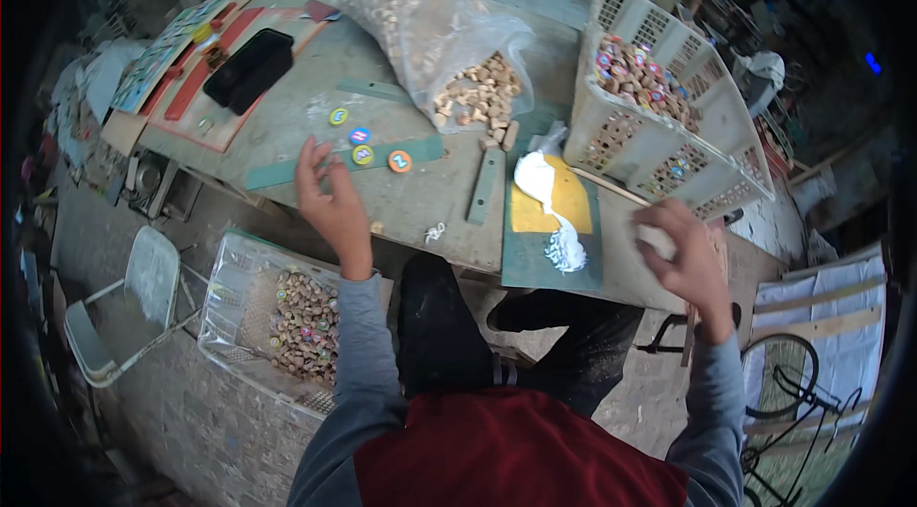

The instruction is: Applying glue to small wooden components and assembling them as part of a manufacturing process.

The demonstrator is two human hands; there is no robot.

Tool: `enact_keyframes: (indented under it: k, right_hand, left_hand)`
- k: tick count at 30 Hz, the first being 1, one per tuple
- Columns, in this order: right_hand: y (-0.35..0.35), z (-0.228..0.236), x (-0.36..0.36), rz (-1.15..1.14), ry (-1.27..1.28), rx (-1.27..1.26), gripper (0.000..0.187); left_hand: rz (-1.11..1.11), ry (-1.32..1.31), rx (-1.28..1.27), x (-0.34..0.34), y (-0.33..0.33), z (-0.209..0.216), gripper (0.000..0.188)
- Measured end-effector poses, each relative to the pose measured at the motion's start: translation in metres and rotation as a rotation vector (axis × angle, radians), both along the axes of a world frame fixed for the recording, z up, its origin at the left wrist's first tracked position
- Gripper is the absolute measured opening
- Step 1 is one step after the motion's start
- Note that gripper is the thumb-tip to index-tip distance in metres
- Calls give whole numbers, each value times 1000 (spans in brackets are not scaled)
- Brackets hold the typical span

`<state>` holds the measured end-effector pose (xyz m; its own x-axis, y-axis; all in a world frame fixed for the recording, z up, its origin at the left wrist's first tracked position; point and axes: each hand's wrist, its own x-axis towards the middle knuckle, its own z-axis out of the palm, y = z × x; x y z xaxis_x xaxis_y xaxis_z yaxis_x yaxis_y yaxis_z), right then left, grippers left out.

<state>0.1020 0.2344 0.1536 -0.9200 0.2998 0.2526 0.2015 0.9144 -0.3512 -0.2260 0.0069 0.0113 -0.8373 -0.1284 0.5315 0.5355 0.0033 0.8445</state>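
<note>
Left hand (330, 197) raised over the near edge of the workbench (420, 206), fingers spread apart and pointing away from the body, holding nothing, tips just beside a green strip (315, 163). Long axis of that strip running left to right, rising slightly to the right. Four round coloured discs (363, 149) lying flat on and near the strip, just beyond the fingertips. Right hand (683, 259) lifted off to the right, fingers curled together round a small pale object (655, 240), too blurred to identify. White paste (549, 211) trailing across a yellow pad (549, 206) between the hands. Clear bag of small wooden blocks (482, 92) spilling open further back. White plastic crate (669, 116) of coloured pieces at right, a wire basket (277, 316) of similar pieces low on the left. Cluttered workshop, concrete floor, a folding chair (124, 311), a bicycle wheel (783, 373).
</note>
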Motion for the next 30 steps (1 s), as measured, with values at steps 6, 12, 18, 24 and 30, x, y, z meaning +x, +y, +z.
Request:
enact_keyframes:
  k: [6,12,18,24,30]
  right_hand:
    - [-31,-26,-183,480,24,251,18]
    - [-44,-40,-277,495,41,281,27]
    - [-17,64,-232,393,233,336,31]
    - [119,134,-139,91,174,487,23]
    - [242,91,-101,-127,-200,535,22]
  left_hand:
    - [79,56,-140,-3,-2,4,35]
    - [88,39,-200,0,5,6,33]
    - [73,-9,-135,-3,-6,3,30]
    - [47,76,-130,-5,6,6,27]
    - [39,-10,-147,-5,1,-2,26]
